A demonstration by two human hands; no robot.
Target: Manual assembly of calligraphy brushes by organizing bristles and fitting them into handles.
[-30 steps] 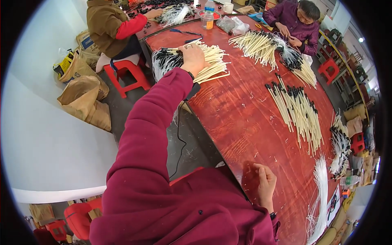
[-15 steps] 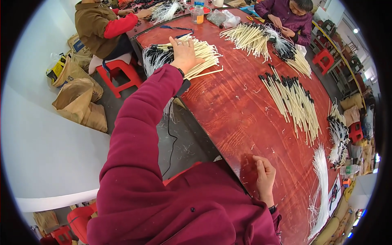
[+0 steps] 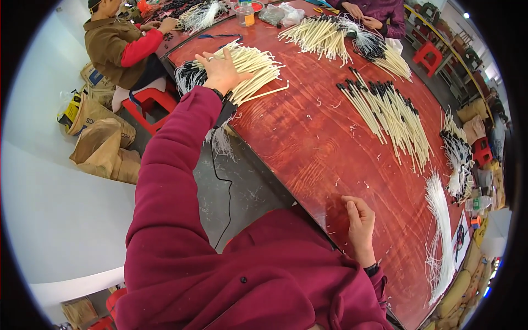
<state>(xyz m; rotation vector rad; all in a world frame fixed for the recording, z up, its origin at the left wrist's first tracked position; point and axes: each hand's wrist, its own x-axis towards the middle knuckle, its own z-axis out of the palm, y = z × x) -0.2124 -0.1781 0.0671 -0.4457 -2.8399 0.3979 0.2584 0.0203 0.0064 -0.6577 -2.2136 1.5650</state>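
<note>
On the red-brown table (image 3: 319, 148), far left end: left hand (image 3: 221, 70), arm in a maroon sleeve fully stretched out, palm down with fingers spread flat over a bundle of cream-coloured tubes (image 3: 254, 69). It presses on the bundle rather than gripping it. The tubes' dark, wiry ends (image 3: 190, 77) hang toward the table edge beside the wrist.

Near table edge, close to the body: right hand (image 3: 360, 220), fingers loosely curled, fingertips resting on bare wood. It holds nothing that can be made out.

Elsewhere on the table:
- second spread of cream tubes with black tips (image 3: 388, 113), centre right, well apart from both hands;
- third heap of tubes (image 3: 330, 36), far end, in front of a person in purple (image 3: 379, 10);
- long white strands (image 3: 440, 231), right edge.

Beside the table: a person in a brown jacket (image 3: 118, 44) seated on a red stool (image 3: 148, 102); brown paper sacks (image 3: 102, 146) on the floor.

Change against half a second ago: left hand lies on the same bundle, fingers splayed somewhat wider; right hand keeps its place by the edge.
</note>
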